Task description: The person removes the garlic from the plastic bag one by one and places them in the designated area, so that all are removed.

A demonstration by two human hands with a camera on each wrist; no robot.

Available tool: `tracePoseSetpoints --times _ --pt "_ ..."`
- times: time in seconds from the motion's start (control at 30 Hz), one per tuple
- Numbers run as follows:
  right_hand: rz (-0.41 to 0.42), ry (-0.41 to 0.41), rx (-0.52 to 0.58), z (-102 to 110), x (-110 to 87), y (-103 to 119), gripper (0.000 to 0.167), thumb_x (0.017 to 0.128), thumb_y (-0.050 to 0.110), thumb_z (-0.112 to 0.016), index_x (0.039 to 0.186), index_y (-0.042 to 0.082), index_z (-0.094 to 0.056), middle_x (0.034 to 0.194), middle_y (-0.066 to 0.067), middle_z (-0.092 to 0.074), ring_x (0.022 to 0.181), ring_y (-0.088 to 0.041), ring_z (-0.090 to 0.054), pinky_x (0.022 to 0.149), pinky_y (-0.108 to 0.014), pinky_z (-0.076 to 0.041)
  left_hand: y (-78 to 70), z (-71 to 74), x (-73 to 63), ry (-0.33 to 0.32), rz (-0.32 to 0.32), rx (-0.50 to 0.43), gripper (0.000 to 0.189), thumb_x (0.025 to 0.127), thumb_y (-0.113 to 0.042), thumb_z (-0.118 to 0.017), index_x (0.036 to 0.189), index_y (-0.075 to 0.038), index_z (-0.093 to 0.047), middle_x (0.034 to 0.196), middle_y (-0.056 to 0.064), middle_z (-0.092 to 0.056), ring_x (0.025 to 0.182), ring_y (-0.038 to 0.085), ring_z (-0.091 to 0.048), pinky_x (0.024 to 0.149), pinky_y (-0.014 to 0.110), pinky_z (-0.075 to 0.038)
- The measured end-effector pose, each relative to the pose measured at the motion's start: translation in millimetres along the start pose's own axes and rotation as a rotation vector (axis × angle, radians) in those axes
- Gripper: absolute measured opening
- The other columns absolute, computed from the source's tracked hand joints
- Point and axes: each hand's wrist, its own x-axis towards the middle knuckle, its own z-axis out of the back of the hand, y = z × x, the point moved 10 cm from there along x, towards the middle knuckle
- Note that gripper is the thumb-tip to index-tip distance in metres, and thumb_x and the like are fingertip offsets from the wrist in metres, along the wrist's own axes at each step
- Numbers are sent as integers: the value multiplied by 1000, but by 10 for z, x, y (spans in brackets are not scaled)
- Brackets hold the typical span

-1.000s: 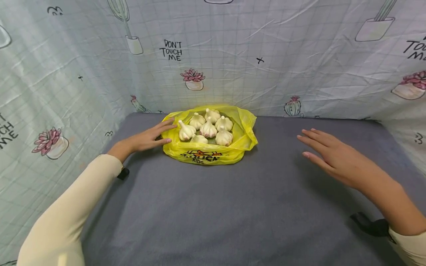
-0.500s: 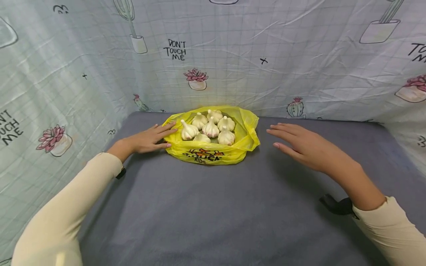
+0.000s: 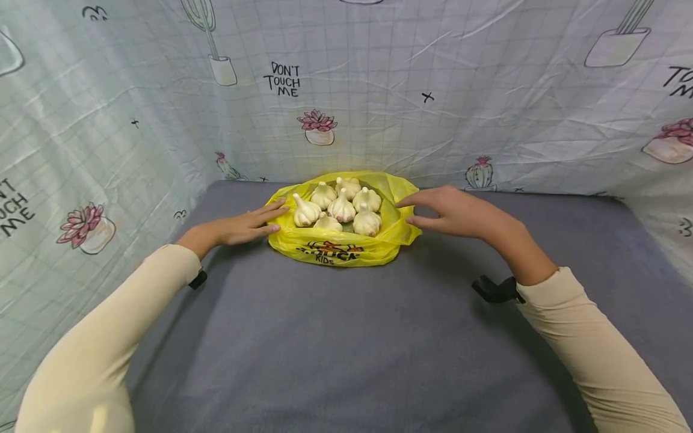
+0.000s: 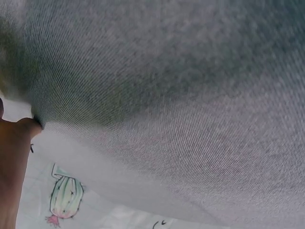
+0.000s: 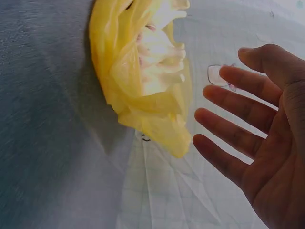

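A yellow plastic bag [image 3: 332, 255] with dark lettering lies with its mouth open on the grey cloth, several white garlic bulbs [image 3: 341, 208] inside. My left hand [image 3: 240, 229] has its fingers extended onto the bag's left side. In the left wrist view only part of the left hand [image 4: 14, 157] shows, at the left edge. From the right, my right hand [image 3: 460, 213] reaches to the bag's right rim, thumb and fingers apart. Seen from the right wrist, the right hand [image 5: 267, 124] has spread fingers and an unfilled palm, with a gap to the bag [image 5: 128, 90].
Grey cloth [image 3: 346, 337] covers the table. A pale sheet [image 3: 368, 78] printed with cacti and words hangs directly behind the bag and along the left and right sides. A black strap [image 3: 495, 290] hangs from the right wrist.
My right hand has moved left from the right part of the table to the bag's right rim. The left hand stays at the bag's left side, and the bulbs have not moved.
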Motion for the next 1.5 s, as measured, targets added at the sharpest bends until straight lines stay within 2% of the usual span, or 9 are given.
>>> tracePoseSetpoints --times 0.13,0.2,0.43,0.7,0.83,0.93,1.03,1.13,1.5 --pt "-8 41 30 -18 186 -54 40 105 24 -59 142 9 -60 135 -14 -64 78 -21 -61 78 -44 -51 -4 13 17 -5 7 7 68 109 -50 -38 165 -28 -7 171 0 9 156 33 9 115 72 4" --pt "-18 54 45 -35 267 -87 40 105 24 -58 142 11 -60 135 -13 -65 72 -20 -57 74 -42 -49 -4 24 25 -19 6 15 69 108 -50 -40 165 -29 -7 171 -1 9 156 32 8 115 72 3" --pt "10 86 122 -117 506 -134 41 106 25 -55 143 8 -59 141 -12 -61 115 -30 -65 98 -50 -51 -82 52 2 -116 -36 23 73 106 -46 -49 165 -23 -12 172 -1 3 157 32 1 120 65 -8" --pt "-23 122 206 -156 680 -179 42 107 26 -54 145 8 -58 141 -13 -61 124 -32 -62 102 -48 -50 -308 146 -31 -304 -127 -58 77 101 -30 -65 162 -6 -24 171 10 -8 156 35 -7 119 61 -19" --pt "-23 134 202 -200 727 -201 42 106 27 -55 145 11 -58 141 -9 -61 124 -28 -62 102 -47 -50 -352 255 -68 -432 -94 -119 82 94 -18 -76 160 -3 -29 171 10 -1 155 39 -7 106 58 -43" --pt "-21 143 205 -236 747 -215 42 106 27 -56 145 12 -57 143 -8 -61 125 -27 -61 103 -46 -49 -317 305 -88 -495 -21 -191 88 89 -15 -80 161 -8 -30 170 6 12 155 40 -3 98 54 -51" --pt "-18 157 220 -271 749 -229 44 106 26 -57 147 11 -56 145 -8 -59 127 -28 -60 103 -47 -49 -306 304 -81 -500 11 -225 87 89 -14 -80 160 -8 -31 169 3 18 155 40 0 101 53 -49" --pt "-12 172 236 -295 737 -240 45 105 24 -57 148 9 -54 147 -10 -57 129 -29 -59 104 -49 -48 -352 280 -51 -475 -16 -214 85 89 -13 -79 159 -4 -32 170 0 14 156 37 -3 102 51 -49" --pt "-7 229 304 -365 739 -252 53 101 21 -65 151 9 -50 153 -11 -50 133 -32 -55 104 -48 -48 -502 284 -41 -427 -71 12 79 92 -22 -77 156 -1 -36 169 13 -16 151 39 -26 104 52 -48"
